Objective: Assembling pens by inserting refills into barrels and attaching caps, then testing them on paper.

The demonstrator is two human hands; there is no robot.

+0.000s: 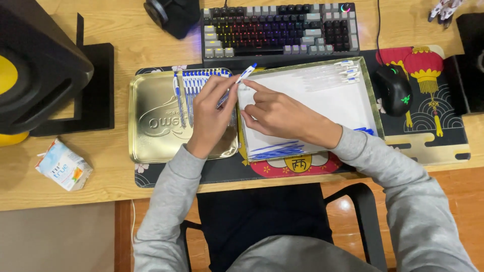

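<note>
My left hand holds a blue and white pen with its tip near the upper left corner of a white sheet lying in a shallow box lid. My right hand rests on that sheet, index finger pointing at the pen tip. Blue scribble marks run along the sheet's lower edge. A row of similar blue pens lies in a gold metal tin lid under my left hand. A few more pens rest at the sheet's top right.
A backlit keyboard sits behind the sheet, a black mouse on the decorated desk mat to the right. A black speaker stands at left, a small carton near the desk's front edge. A chair is below.
</note>
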